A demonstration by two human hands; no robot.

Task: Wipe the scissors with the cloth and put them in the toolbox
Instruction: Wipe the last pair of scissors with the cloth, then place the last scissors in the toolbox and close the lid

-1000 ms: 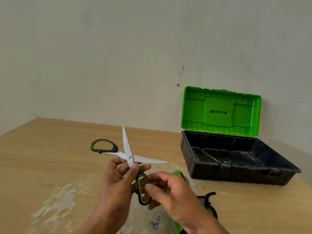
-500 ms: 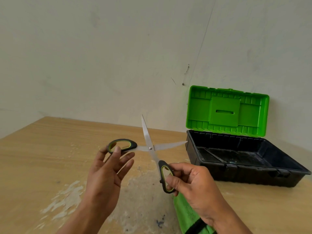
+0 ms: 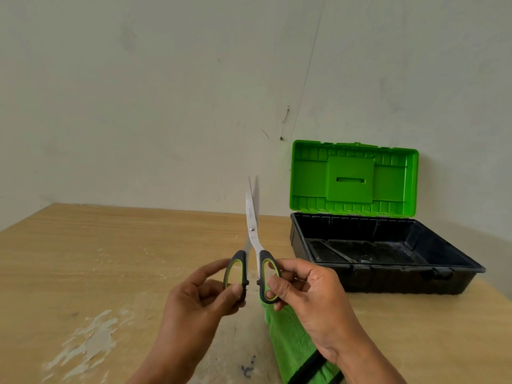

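Observation:
The scissors stand upright above the table, blades nearly closed and pointing up, with black and green handles. My left hand pinches the left handle loop. My right hand grips the right handle loop. The green cloth lies on the table under my right wrist, partly hidden by it. The toolbox sits to the right, black tray open, green lid raised against the wall.
The wooden table has worn, pale patches near its front. A thin metal tool lies inside the toolbox tray. A plain wall stands close behind the table.
The blades were spread wide apart and have swung almost together. The scissors now point straight up, and both hands have come close, each on a handle.

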